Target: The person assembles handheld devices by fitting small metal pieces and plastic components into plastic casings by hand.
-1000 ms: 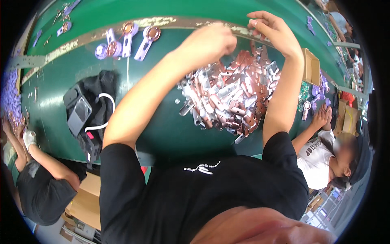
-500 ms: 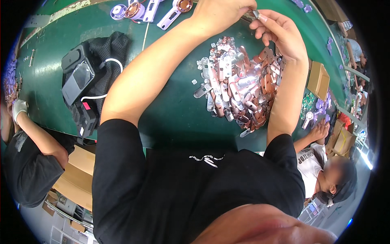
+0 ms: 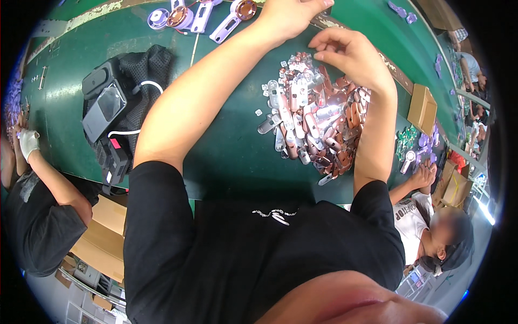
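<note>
At the top edge of the view is my left hand (image 3: 287, 20), its fingers drawn together and partly cut off. Whatever they hold, if anything, I cannot make out. My right hand (image 3: 352, 58) hovers at the far side of a heap of small parts (image 3: 302, 110), thumb and index finger apart, and no item shows between them. Long rounded pieces in copper-brown and clear plastic make up this heap, with small clear squarish bits at its far left. My right forearm passes along the heap's right side and hides part of it.
Purple handheld fan parts (image 3: 202, 15) lie at the far left. A black mesh bag (image 3: 154, 59) with a grey device (image 3: 105, 110) and white cable sits left of my left arm. A cardboard box (image 3: 422, 108) stands right. People work at both sides of the green table (image 3: 226, 156).
My hands have come apart. The right hand moved left and nearer, toward the heap, and the small piece seen at its fingertips no longer shows there. My left hand shifted slightly up and left.
</note>
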The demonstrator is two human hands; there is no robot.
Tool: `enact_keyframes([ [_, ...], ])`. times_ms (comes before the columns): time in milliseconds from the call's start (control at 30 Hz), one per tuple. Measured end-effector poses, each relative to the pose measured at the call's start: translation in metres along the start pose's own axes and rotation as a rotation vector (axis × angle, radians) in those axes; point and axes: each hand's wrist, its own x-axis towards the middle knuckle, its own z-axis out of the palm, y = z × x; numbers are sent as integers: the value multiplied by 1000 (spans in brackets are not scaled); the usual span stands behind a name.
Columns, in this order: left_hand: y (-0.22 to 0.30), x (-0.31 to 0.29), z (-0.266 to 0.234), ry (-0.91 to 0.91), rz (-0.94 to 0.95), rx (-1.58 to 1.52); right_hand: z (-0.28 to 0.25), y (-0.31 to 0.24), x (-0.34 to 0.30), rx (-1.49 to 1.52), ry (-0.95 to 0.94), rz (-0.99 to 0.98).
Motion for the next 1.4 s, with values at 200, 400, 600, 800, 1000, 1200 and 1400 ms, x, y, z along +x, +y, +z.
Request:
enact_keyframes([
  [200,4,-1,1,-65,-19,29,8,-4,0,-112,29,-44],
  [400,-1,2,-3,-136,-128,-97,10,-5,3,-161,61,-126],
  [600,-11,-3,7,-39,-47,-4,-2,17,7,162,462,-39],
  [800,-5,-18,25,-16,-96,-257,14,23,25,625,711,-6],
  [1000,-4,-20,30,3,-51,-285,19,16,26,749,769,-18],
  [1200,10,-18,30,-5,-136,-398,16,14,25,815,734,91],
  [1400,10,-9,32,-120,-263,-623,3,15,12,962,551,78],
])
